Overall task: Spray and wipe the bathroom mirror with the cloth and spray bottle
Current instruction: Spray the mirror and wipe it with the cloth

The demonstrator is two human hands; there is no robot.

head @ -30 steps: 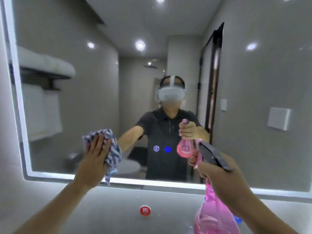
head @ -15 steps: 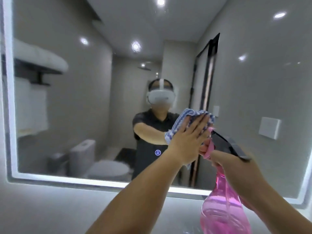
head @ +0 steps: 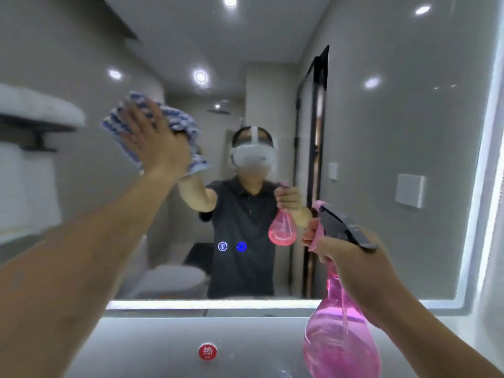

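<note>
The large bathroom mirror (head: pixel 395 132) fills the view, edged by a lit strip along the bottom and right. My left hand (head: pixel 154 141) lies flat with fingers spread, pressing a blue-and-white striped cloth (head: pixel 178 124) against the glass at upper left of centre. My right hand (head: pixel 351 264) grips the neck of a pink translucent spray bottle (head: pixel 341 342) with a grey trigger head, held in front of the mirror's lower right, nozzle toward the glass.
Two small lit touch icons (head: pixel 231 246) glow on the mirror near its lower middle. A round red tag (head: pixel 207 351) sits on the grey wall below the mirror. The reflection shows a towel shelf, a toilet and a dark door frame.
My left hand has swept the cloth from the mirror's middle right up and to the left. The spray bottle stays in my right hand at about the same spot.
</note>
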